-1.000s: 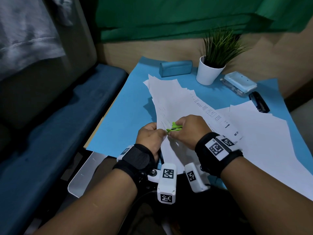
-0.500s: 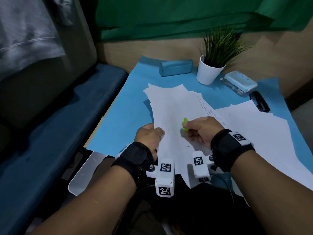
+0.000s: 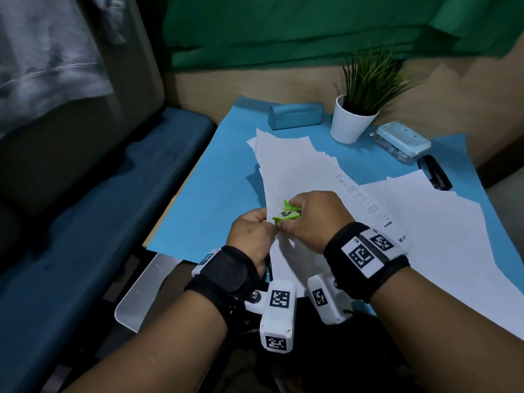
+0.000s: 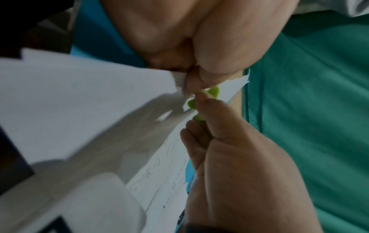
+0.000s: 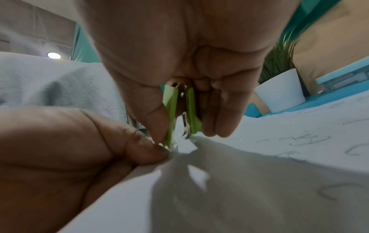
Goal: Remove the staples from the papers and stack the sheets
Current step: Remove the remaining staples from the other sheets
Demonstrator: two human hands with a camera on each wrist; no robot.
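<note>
Papers (image 3: 292, 177) lie on the blue worktop (image 3: 215, 177), their near corner pinched between the thumb and fingers of the left hand (image 3: 252, 231). Half a second ago the right hand (image 3: 314, 219) hovered farther right, a green staple remover (image 3: 286, 214) barely showing; now it has returned to the corner, squeezing the remover with its metal teeth on the sheet beside the left thumb. Print on the sheets is too small to read.
</note>
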